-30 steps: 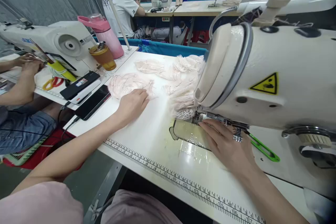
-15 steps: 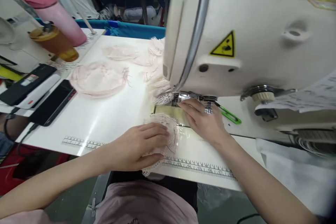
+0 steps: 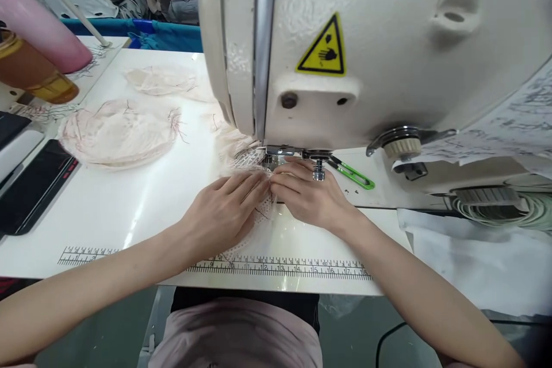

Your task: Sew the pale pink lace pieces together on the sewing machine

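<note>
In the head view, a pale pink lace piece [image 3: 264,211] lies at the front of the sewing machine [image 3: 379,34], partly hidden by my hands. My left hand [image 3: 224,204] rests over the lace with its fingers pressed together on it. From the other side, my right hand [image 3: 307,192] pinches the lace edge close to the presser foot [image 3: 271,160]; its fingertips nearly meet those of the left. Behind the foot, more gathered pale fabric [image 3: 235,144] is bunched up. The needle point is hidden.
A green-handled cutter [image 3: 353,173] lies right of the foot. Pale round fabric pieces [image 3: 123,135] lie on the left of the white table [image 3: 142,207]. Further left are a black phone [image 3: 37,187], an amber cup [image 3: 41,72] and a pink bottle [image 3: 47,29]. A printed ruler [image 3: 297,267] runs along the front edge.
My left hand has moved forward with the lace, up to the presser foot and beside my right hand. The camera view has shifted right and closer to the machine.
</note>
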{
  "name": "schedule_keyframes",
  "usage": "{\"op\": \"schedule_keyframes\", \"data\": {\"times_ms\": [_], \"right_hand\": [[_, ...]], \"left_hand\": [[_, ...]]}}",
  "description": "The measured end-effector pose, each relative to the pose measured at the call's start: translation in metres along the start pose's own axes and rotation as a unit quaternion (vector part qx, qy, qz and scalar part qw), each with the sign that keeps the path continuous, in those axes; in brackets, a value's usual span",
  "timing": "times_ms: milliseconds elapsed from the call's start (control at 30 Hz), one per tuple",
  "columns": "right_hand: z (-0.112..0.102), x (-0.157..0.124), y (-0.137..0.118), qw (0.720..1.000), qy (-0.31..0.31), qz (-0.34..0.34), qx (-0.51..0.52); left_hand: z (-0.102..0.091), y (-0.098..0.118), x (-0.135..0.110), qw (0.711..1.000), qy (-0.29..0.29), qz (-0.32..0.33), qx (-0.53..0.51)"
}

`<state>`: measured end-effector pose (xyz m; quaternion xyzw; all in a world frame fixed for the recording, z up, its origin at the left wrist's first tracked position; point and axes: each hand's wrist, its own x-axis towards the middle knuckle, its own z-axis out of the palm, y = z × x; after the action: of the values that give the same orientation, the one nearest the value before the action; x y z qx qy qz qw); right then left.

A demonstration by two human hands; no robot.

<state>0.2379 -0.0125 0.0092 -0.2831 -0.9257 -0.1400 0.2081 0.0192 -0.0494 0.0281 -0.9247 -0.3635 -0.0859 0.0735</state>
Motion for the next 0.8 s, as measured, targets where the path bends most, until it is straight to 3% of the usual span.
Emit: {"op": "schedule_keyframes", "data": {"times_ms": [267, 600, 800], "right_hand": [[0.006, -0.001, 0.003, 0.998, 0.005, 0.055, 0.003], [0.009, -0.001, 0.0, 0.991, -0.049, 0.12, 0.019], [0.013, -0.003, 0.003, 0.994, -0.037, 0.097, 0.046]], "left_hand": [[0.01, -0.016, 0.013, 1.0, -0.021, 0.01, 0.014], [0.02, -0.031, 0.017, 1.0, 0.004, -0.002, 0.002], [0.022, -0.032, 0.017, 1.0, 0.016, -0.003, -0.022]]}}
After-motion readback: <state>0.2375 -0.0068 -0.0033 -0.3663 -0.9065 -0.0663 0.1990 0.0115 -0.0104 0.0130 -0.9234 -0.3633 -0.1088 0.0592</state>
